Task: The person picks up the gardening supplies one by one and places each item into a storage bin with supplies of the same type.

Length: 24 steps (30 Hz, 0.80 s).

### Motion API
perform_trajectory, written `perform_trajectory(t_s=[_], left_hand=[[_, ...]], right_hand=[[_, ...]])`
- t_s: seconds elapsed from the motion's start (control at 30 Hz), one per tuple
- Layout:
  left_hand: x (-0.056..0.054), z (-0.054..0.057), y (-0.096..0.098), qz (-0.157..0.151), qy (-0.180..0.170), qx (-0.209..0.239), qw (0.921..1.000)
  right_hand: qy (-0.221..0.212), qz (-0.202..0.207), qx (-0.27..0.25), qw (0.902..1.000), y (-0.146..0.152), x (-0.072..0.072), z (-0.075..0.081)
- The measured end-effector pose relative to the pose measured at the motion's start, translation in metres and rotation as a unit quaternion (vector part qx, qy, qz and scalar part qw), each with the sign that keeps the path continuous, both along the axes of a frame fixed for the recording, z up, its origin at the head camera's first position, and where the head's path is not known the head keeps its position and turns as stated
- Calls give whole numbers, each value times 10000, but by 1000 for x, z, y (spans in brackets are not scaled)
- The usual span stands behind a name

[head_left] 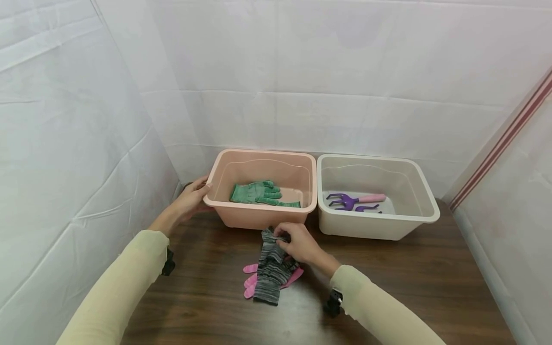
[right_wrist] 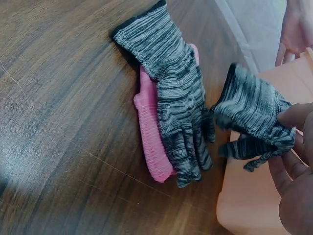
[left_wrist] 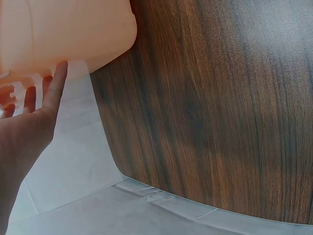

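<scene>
My right hand [head_left: 299, 243] pinches a grey-and-black striped knit glove [right_wrist: 254, 105] between thumb and fingers, lifted just in front of the pink bin [head_left: 258, 216]. A matching striped glove [right_wrist: 178, 93] lies flat on the table, on top of pink glove material [right_wrist: 154, 139] that sticks out at both sides. How many pink gloves lie beneath is hidden. At the pink bin's left end my left hand [head_left: 191, 197] holds the rim, thumb at the top edge and fingers against the outer side. Inside that bin rest green gloves [head_left: 254, 192].
A cream bin [head_left: 366, 225] stands right of the pink one, close beside it. In it lie a purple hand rake with a pink handle [head_left: 371, 198] and another purple pronged piece [head_left: 368, 208]. White sheeting [head_left: 280, 115] hangs behind and at both sides of the dark wooden table [head_left: 198, 302].
</scene>
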<state>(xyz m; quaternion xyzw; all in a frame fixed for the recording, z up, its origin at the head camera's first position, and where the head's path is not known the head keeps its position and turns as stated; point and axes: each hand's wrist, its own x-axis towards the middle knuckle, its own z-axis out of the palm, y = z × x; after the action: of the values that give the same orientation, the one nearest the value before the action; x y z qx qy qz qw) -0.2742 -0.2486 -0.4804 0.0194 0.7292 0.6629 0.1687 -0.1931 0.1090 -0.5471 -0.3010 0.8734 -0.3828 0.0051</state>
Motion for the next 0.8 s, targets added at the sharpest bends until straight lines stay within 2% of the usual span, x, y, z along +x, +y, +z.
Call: perform_trajectory(t_s=[0.2,0.53,0.8], left_hand=[[0,1,1,4,-10,46,10000],[1,0,0,34,-76,97,9999],[-2,1,1,72,-99,20,9999]], right_hand=[[133,145,11,9998,0,2,13],[142,488,-14,9987,2,9,49],[381,527,-106,9978,5,6,73]])
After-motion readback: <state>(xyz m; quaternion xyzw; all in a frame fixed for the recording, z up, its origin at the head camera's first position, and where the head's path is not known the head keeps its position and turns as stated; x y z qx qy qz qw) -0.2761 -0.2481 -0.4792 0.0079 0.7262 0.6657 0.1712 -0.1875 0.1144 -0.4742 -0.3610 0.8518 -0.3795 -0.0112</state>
